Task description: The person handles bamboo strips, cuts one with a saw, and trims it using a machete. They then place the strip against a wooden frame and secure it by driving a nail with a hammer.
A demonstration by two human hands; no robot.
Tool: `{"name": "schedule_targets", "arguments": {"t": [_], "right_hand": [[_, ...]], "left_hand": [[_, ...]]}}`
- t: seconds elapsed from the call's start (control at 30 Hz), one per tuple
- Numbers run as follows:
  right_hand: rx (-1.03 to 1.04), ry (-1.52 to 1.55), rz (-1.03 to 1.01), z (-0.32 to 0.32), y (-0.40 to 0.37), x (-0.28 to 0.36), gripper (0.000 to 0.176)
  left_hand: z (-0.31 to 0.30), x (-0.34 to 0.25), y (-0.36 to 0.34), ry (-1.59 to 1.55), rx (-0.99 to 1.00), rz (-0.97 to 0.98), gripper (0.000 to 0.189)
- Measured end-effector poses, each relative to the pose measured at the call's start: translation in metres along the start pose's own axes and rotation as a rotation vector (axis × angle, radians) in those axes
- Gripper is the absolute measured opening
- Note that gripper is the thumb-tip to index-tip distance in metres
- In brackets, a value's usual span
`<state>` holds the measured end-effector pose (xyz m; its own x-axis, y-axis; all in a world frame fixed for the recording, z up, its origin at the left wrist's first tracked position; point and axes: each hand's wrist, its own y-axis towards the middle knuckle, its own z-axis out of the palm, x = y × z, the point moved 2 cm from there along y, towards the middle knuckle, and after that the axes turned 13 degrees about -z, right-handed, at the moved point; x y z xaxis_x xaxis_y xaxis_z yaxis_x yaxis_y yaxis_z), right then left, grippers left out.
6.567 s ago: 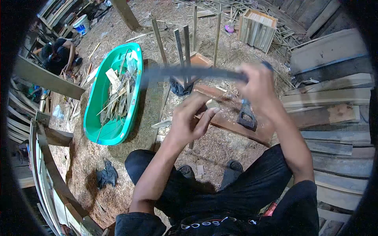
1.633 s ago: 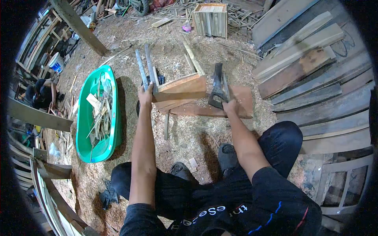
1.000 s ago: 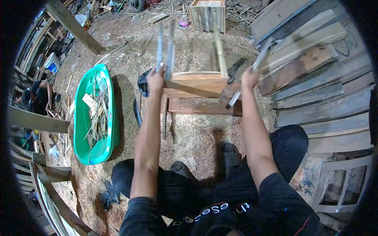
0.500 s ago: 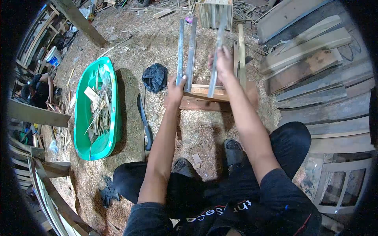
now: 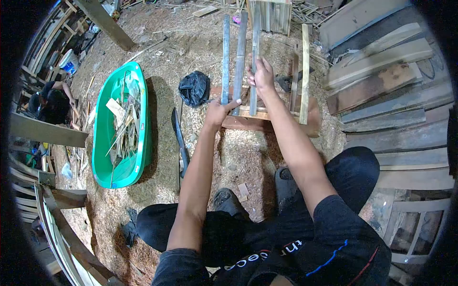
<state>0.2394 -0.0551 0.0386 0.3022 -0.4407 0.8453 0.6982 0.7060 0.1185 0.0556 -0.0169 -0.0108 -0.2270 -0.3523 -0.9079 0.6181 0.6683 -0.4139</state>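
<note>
My left hand (image 5: 220, 114) is closed around the lower ends of two narrow grey wooden slats, the left slat (image 5: 225, 52) and the middle slat (image 5: 240, 52), its thumb lying across them. My right hand (image 5: 262, 78) grips a third wooden slat (image 5: 254, 97) just to their right, roughly parallel to them. Beneath the slats' near ends is a low wooden block (image 5: 248, 125). A pale slat (image 5: 305, 71) and a darker slat (image 5: 294, 78) rest at the block's right side, apart from my hands. The fingers of my left hand are partly hidden.
A green tub (image 5: 97, 157) of wood scraps stands left. A machete (image 5: 179, 136) and a black plastic bag (image 5: 194, 89) lie between it and the block. Boards (image 5: 391, 138) cover the right side. A wooden post (image 5: 105, 24) rises behind. Another person (image 5: 52, 102) crouches far left.
My right hand has brought its slat left, closer to the two in my left hand, and turned it more upright. The view has shifted slightly.
</note>
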Motion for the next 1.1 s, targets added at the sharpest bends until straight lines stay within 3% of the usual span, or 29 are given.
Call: {"name": "schedule_targets", "arguments": {"t": [0.23, 0.33, 0.43, 0.57, 0.67, 0.8, 0.9, 1.1], "right_hand": [[0.045, -0.19, -0.132, -0.016, 0.007, -0.02, 0.033], [0.009, -0.26, -0.067, -0.021, 0.005, -0.022, 0.031], [-0.04, -0.343, 0.011, -0.022, 0.006, -0.013, 0.032], [-0.034, -0.239, 0.015, -0.022, 0.007, -0.009, 0.035], [-0.018, -0.166, 0.037, -0.021, 0.004, -0.016, 0.034], [0.072, -0.223, -0.007, -0.018, -0.017, -0.012, 0.031], [0.074, -0.231, -0.037, -0.013, -0.03, -0.01, 0.03], [0.063, -0.246, -0.127, -0.017, -0.031, -0.009, 0.031]], "left_hand": [[0.014, -0.002, 0.001, -0.082, -0.191, 0.023, 0.025], [0.027, -0.009, -0.009, -0.287, -0.175, 0.05, 0.026], [0.037, -0.019, -0.023, -0.257, -0.314, -0.001, 0.026], [0.033, -0.015, -0.02, -0.145, -0.299, 0.005, 0.027], [0.01, 0.008, 0.0, -0.237, -0.102, -0.117, 0.024], [-0.008, 0.004, 0.005, -0.43, 0.207, -0.304, 0.036], [0.011, -0.024, -0.013, -0.192, 0.055, -0.286, 0.032], [0.02, -0.029, -0.018, -0.219, 0.047, -0.15, 0.026]]}}
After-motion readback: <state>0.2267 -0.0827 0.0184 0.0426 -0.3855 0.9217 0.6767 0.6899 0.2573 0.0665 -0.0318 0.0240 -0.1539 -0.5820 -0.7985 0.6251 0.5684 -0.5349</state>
